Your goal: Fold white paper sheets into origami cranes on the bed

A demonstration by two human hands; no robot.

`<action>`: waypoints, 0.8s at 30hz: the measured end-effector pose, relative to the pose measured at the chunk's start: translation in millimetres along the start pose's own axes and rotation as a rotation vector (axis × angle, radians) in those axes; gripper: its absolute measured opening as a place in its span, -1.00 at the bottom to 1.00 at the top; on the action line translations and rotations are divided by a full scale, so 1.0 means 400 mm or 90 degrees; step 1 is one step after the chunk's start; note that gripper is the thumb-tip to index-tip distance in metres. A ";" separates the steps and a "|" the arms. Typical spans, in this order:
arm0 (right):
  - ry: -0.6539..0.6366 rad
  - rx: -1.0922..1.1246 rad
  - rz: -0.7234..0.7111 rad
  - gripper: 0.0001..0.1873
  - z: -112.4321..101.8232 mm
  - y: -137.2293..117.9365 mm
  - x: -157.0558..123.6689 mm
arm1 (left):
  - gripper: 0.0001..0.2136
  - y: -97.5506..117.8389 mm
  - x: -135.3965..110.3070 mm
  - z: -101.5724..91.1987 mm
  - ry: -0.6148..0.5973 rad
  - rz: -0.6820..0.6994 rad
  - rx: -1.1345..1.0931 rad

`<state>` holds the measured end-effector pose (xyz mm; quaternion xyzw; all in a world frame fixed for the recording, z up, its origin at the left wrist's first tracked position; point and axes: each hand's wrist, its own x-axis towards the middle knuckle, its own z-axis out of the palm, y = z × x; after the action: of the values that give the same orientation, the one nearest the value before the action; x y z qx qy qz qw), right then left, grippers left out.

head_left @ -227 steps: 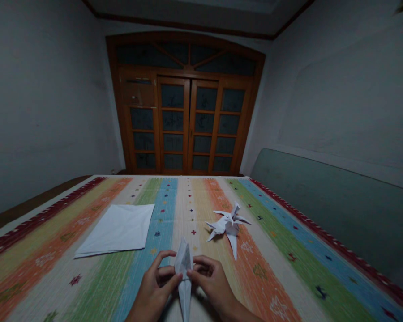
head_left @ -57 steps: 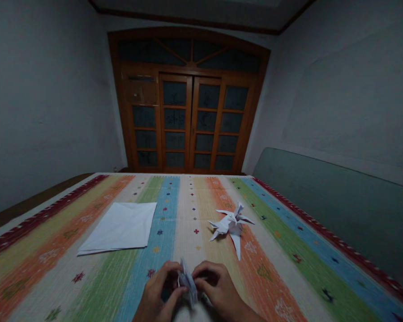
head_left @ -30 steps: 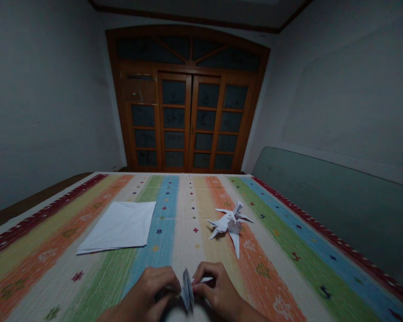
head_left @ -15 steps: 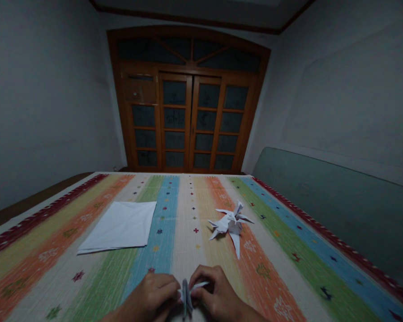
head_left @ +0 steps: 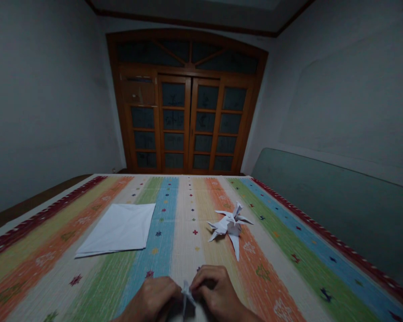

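Between my two hands, at the near edge of the view, is a small piece of folded white paper (head_left: 186, 293), slightly blurred. My left hand (head_left: 154, 295) pinches it from the left with fingers curled. From the right, my right hand (head_left: 216, 290) grips it between thumb and forefinger. The paper's lower part runs down between the hands and partly out of sight. Beyond my right hand lie folded white paper cranes (head_left: 229, 223) in a small heap, wings and points sticking out; how many cannot be told.
A stack of white paper squares (head_left: 119, 230) lies on the left of the table. The striped cloth (head_left: 183, 250) covers the tabletop. Along the right side stands a pale green bench back or panel (head_left: 322, 192). Wooden glazed doors (head_left: 191, 120) close off the far wall.
The folded paper between my fingers has turned and shows a narrower, different side. Both hands have shifted slightly; the paper squares and cranes lie where they were.
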<state>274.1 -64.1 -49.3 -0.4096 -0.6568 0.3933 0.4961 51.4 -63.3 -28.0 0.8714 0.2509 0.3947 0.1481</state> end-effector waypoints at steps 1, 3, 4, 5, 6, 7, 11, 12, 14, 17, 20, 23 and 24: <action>0.002 0.008 -0.003 -0.68 -0.001 0.000 0.000 | -0.77 -0.002 -0.002 0.002 -0.011 0.007 0.004; 0.007 0.013 -0.018 -0.66 -0.003 -0.002 0.000 | -0.76 -0.008 -0.005 0.003 -0.036 0.031 0.033; 0.011 0.011 -0.023 -0.67 -0.003 -0.003 0.001 | -0.77 -0.012 -0.006 0.003 -0.037 0.037 0.049; 0.015 0.007 -0.021 -0.67 -0.003 -0.003 0.001 | -0.77 -0.015 -0.006 0.003 -0.041 0.043 0.064; 0.018 0.000 -0.010 -0.67 -0.003 -0.003 0.002 | -0.76 -0.018 -0.007 0.002 -0.050 0.049 0.077; 0.018 -0.010 0.006 -0.67 -0.002 -0.002 0.002 | -0.75 -0.020 -0.007 0.002 -0.061 0.056 0.090; 0.002 -0.084 0.041 -0.69 -0.001 0.007 -0.001 | -0.72 -0.025 -0.008 0.003 -0.078 0.081 0.154; -0.003 -0.107 0.027 -0.70 -0.002 0.008 -0.002 | -0.72 -0.026 -0.008 0.004 -0.068 0.085 0.169; -0.013 -0.146 -0.009 -0.70 -0.004 0.007 -0.005 | -0.71 -0.025 -0.006 0.007 -0.045 0.086 0.184; -0.027 -0.165 -0.028 -0.68 -0.005 0.005 -0.009 | -0.73 -0.020 -0.003 0.012 -0.021 0.087 0.174; -0.029 -0.170 -0.032 -0.71 -0.006 0.012 -0.013 | -0.74 -0.014 -0.004 0.017 0.005 0.086 0.166; -0.033 -0.161 -0.060 -0.73 -0.005 0.024 -0.015 | -0.73 -0.012 -0.010 0.026 0.032 0.079 0.163; -0.031 -0.154 -0.068 -0.73 -0.005 0.027 -0.014 | -0.73 -0.013 -0.012 0.029 0.038 0.080 0.160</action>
<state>278.5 -65.3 -60.7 -0.4216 -0.7321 0.2942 0.4470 55.9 -62.3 -40.5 0.8848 0.2478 0.3946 0.0055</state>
